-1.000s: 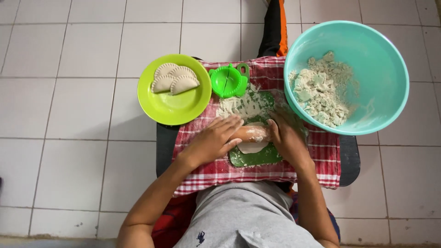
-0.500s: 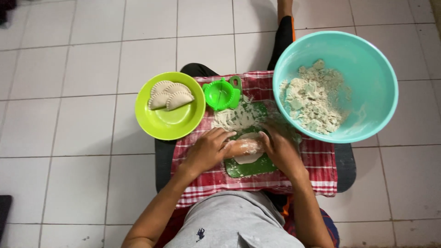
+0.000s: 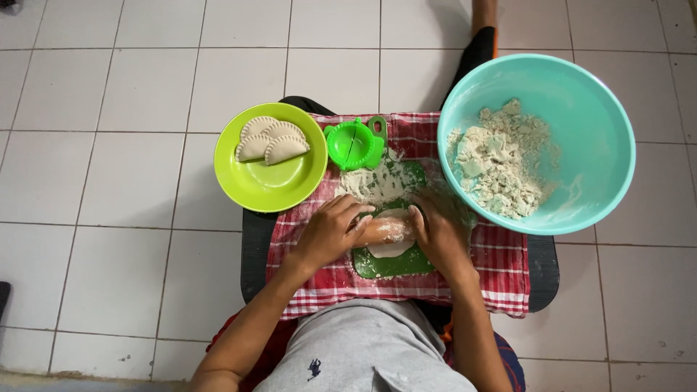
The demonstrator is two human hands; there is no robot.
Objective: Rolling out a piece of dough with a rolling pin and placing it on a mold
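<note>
Tiled floor (image 3: 131, 174), white, seen from above; on it a dark low table (image 3: 543, 265) covered by a red checked cloth (image 3: 501, 265); a large turquoise bowl (image 3: 602, 123) at the right holds crumbly pale dough (image 3: 497, 163); a lime plate (image 3: 272, 185) at the left carries three crimped half-moon pastries (image 3: 272, 141); a green mat (image 3: 392, 263), dusted with flour, lies on the cloth at centre; left hand (image 3: 330, 232) and right hand (image 3: 439, 232), fingers curled, each press down on one end of a rolling pin (image 3: 386, 229); the pin lies across a flattened piece of dough (image 3: 390, 250) on the mat; a small green pastry press (image 3: 356, 144) stands between plate and bowl.
</note>
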